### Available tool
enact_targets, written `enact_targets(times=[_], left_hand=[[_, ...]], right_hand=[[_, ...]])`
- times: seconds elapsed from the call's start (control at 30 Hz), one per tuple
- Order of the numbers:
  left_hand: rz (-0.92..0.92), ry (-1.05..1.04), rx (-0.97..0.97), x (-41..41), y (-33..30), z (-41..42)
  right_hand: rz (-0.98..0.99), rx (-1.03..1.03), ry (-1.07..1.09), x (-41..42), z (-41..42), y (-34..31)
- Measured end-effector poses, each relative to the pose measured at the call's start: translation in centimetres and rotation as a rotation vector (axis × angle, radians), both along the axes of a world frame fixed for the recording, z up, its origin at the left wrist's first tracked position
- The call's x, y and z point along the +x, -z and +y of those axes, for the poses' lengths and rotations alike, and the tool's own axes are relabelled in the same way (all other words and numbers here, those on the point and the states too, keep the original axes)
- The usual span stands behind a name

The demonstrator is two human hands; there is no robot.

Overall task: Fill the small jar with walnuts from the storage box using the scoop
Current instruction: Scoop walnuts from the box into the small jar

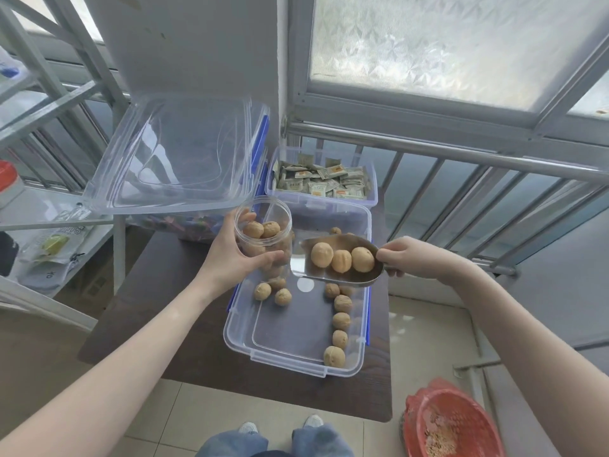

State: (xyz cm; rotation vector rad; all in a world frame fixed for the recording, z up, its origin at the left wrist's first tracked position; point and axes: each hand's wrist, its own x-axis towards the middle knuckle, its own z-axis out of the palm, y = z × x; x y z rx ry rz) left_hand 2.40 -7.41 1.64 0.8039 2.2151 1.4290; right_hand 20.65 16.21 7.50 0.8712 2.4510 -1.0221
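Note:
My left hand (230,255) grips a small clear plastic jar (263,209), lidless and nearly full of walnuts, held over the far left part of the storage box. My right hand (408,257) holds the handle of a metal scoop (309,273) carrying three walnuts (341,260). The scoop's open end points left, a short way from the jar's side and apart from it. Below lies the clear storage box (244,341) with blue latches, with several loose walnuts (339,319) along its right side and near the jar.
A large clear lid (178,150) leans on another bin behind the jar. A box of small packets (323,181) sits at the back. The boxes rest on a dark table (184,351). A metal railing (461,156) runs right, a shelf (49,222) stands left, a red basket (451,423) lies on the floor.

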Motion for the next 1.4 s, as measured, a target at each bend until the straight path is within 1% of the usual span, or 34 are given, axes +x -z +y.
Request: enact_targets(times=[0.17,0.37,0.57,0.73,0.93,1.0,1.2,1.4], left_hand=[[0.002,0.022,0.005,0.2,-0.2,0.2],[0.026,0.057,-0.016,0.3,-0.1,0.6],[0.032,0.104,-0.011,0.6,-0.4,1.2],[0.041,0.097,-0.015,0.7,-0.5,1.4],[0.103,0.101,-0.054,0.6,0.1,1.5],[0.102,0.102,-0.053,0.6,0.3,1.6],[0.068,0.092,-0.043,0.5,0.9,1.6],[0.064,0.087,-0.061,0.5,1.0,1.3]], right_hand=[[0.112,0.039,0.064,-0.4,0.9,-3.4],[0.151,0.117,0.017,-1.7,1.1,-6.1],[0.169,0.192,-0.019,-3.1,0.6,-7.4],[0.179,0.326,-0.052,-3.8,0.5,-7.7],[0.184,0.641,-0.162,-4.0,-0.6,-9.3],[0.23,0.721,-0.191,-4.2,-0.6,-9.4],[0.45,0.912,-0.236,-4.7,-0.4,-9.4],[0.587,0.963,-0.228,-4.5,-0.6,-9.7]])
